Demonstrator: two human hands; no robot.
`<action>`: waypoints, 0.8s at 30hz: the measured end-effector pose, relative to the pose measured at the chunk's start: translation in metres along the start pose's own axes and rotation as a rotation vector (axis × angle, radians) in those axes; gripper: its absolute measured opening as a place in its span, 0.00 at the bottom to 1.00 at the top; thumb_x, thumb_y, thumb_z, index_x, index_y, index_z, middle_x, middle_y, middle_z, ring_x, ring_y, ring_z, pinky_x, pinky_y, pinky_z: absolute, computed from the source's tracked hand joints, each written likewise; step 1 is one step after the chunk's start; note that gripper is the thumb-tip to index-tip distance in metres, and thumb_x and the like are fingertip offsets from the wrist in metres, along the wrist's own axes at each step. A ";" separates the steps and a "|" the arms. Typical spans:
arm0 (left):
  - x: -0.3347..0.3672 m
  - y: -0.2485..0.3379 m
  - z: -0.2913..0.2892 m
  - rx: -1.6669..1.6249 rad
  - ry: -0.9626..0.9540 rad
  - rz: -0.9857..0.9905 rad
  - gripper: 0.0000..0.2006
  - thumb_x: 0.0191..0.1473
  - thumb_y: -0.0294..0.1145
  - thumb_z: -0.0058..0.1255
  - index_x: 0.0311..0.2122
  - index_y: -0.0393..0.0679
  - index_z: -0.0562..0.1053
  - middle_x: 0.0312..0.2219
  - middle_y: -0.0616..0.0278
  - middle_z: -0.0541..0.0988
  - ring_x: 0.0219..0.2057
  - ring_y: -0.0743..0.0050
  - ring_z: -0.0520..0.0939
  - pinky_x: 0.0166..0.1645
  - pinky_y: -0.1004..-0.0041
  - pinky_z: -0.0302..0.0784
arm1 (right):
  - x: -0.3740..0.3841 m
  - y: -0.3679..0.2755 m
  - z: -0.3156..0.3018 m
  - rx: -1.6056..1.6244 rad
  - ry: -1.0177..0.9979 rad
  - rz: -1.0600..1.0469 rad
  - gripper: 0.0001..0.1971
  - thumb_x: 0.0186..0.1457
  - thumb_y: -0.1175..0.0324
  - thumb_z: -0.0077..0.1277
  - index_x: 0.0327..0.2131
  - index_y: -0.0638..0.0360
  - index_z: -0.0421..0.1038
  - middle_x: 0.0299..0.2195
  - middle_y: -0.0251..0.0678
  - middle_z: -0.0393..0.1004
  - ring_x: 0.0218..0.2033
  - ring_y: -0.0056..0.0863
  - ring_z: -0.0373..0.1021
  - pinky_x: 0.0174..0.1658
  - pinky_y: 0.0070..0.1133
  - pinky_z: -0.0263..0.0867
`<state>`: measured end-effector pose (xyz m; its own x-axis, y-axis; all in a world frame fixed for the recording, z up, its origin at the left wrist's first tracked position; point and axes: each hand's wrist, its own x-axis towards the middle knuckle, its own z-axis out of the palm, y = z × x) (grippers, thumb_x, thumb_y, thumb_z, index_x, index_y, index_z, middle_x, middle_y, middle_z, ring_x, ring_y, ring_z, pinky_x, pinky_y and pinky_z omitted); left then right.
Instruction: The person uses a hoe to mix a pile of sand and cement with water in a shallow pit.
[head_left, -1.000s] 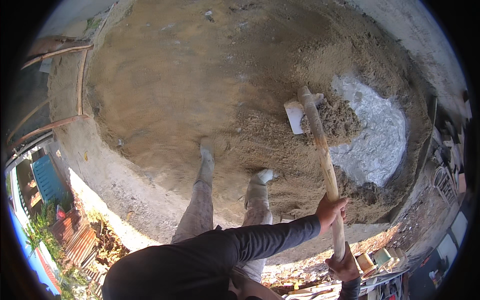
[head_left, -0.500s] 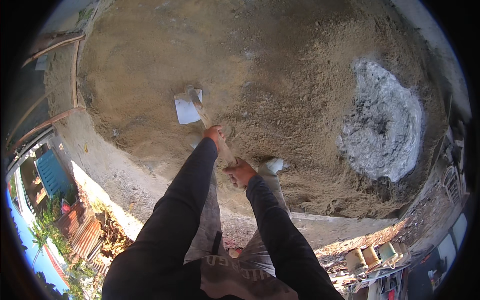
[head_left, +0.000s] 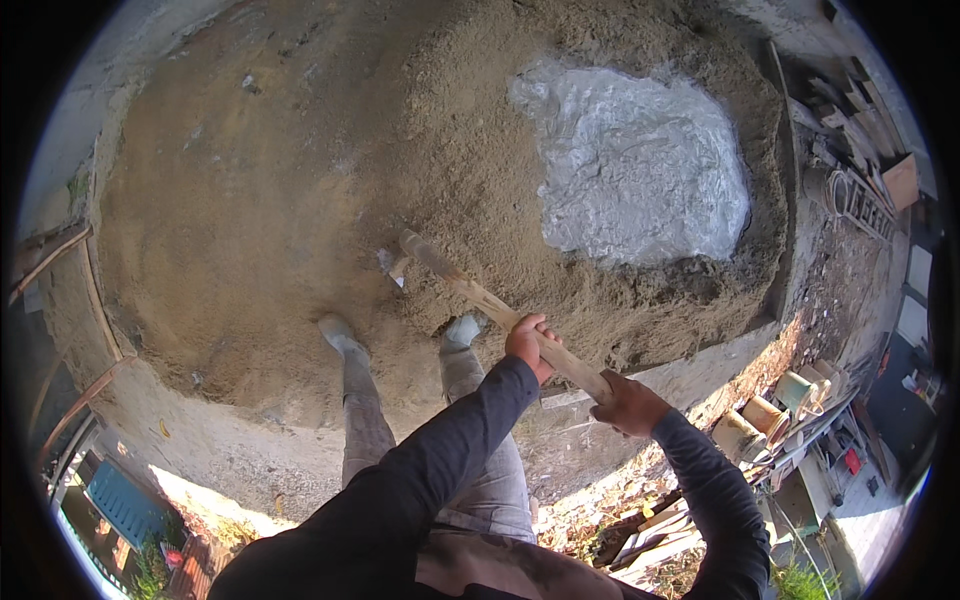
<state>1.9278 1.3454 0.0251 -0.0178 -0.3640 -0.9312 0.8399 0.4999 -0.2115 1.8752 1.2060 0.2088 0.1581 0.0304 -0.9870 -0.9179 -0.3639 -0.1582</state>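
Note:
Both my hands are closed around the wooden handle of a hoe (head_left: 480,297). My left hand (head_left: 533,347) grips it past the middle; my right hand (head_left: 630,405) is nearer its butt end, by my right side. The handle slants from lower right to upper left. At its far end, only a pale sliver of the blade (head_left: 393,268) shows against the brown sand (head_left: 270,220), the rest being hidden. Beyond my hands, a shiny grey wet patch (head_left: 640,170) lies in the sand, a little apart from the hoe.
My feet stand in the sand, the right boot (head_left: 464,330) close to the handle. A low concrete edge (head_left: 680,375) borders the sand. Several buckets (head_left: 765,415) and loose boards (head_left: 650,535) lie at lower right. Wood scraps (head_left: 855,120) are piled at far right.
My view has turned to the right. My hands have swung right with the hoe, and its blade, plainly visible before, is now mostly hidden. The grey patch now looks smoother and shinier.

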 end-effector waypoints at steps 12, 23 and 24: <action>-0.131 -0.071 0.114 0.161 -0.279 -0.239 0.12 0.49 0.35 0.56 0.24 0.47 0.64 0.19 0.68 0.65 0.24 0.73 0.69 0.39 0.67 0.69 | -0.174 0.015 -0.053 0.272 -0.002 0.017 0.30 0.44 0.68 0.59 0.49 0.63 0.56 0.22 0.34 0.67 0.17 0.21 0.66 0.20 0.21 0.64; -0.065 0.512 0.026 0.348 0.295 0.496 0.05 0.52 0.32 0.52 0.29 0.48 0.68 0.17 0.72 0.61 0.17 0.78 0.64 0.24 0.74 0.64 | 0.182 -0.398 0.110 0.568 -0.345 -0.533 0.26 0.46 0.65 0.57 0.47 0.63 0.59 0.21 0.32 0.67 0.18 0.21 0.65 0.19 0.23 0.64; -0.067 0.549 0.032 0.387 0.320 0.538 0.04 0.51 0.32 0.51 0.29 0.49 0.68 0.17 0.72 0.61 0.17 0.79 0.64 0.24 0.74 0.65 | 0.195 -0.438 0.112 0.558 -0.336 -0.515 0.25 0.47 0.65 0.56 0.46 0.63 0.60 0.21 0.32 0.67 0.18 0.21 0.65 0.19 0.23 0.64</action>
<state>2.4077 1.6188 -0.0187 0.3427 0.1299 -0.9304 0.9075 0.2103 0.3637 2.2676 1.4755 0.0824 0.5719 0.3755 -0.7294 -0.8201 0.2840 -0.4968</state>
